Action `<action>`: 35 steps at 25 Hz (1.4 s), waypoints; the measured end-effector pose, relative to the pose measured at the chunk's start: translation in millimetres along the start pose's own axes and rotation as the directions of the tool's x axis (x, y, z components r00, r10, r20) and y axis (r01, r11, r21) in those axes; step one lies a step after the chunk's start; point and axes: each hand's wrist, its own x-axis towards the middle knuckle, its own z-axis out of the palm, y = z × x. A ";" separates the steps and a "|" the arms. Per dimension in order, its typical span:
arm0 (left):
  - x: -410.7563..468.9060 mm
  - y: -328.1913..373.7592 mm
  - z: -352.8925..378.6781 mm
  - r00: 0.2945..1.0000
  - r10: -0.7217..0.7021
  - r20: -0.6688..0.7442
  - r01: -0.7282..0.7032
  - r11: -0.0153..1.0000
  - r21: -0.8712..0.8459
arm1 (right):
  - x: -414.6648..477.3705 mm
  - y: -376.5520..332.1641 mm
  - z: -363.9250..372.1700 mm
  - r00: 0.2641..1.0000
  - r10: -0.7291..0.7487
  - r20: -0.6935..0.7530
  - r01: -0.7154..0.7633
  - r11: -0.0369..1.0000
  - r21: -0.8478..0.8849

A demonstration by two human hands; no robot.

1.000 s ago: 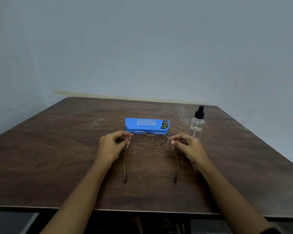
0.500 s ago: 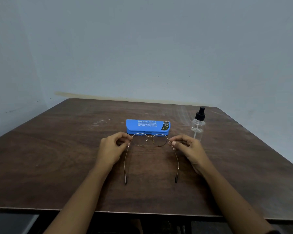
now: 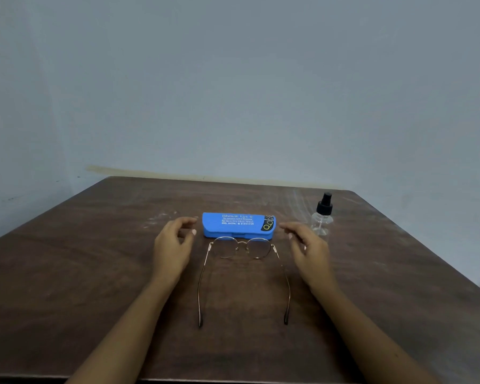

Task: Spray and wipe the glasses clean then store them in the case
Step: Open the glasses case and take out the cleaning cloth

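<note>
The glasses (image 3: 242, 243) lie between left hand (image 3: 172, 246) and right hand (image 3: 308, 249); fingers (image 3: 185, 220) relaxed, grasping nothing.

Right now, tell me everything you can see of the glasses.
The glasses have a thin gold-toned wire frame, seemingly metal, with two round clear lenses. Both temples are unfolded, pointing toward the person, with dark tips. They rest upright on the wooden table, just in front of the blue case; contact with it is unclear. The left hand and right hand flank the lenses without touching them.
</note>
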 end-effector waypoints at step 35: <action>64.6 -25.5 47.6 0.893 -0.086 0.441 -0.013 0.976 0.216 | 62.4 45.6 61.4 0.849 0.088 0.522 0.126 0.924 -0.361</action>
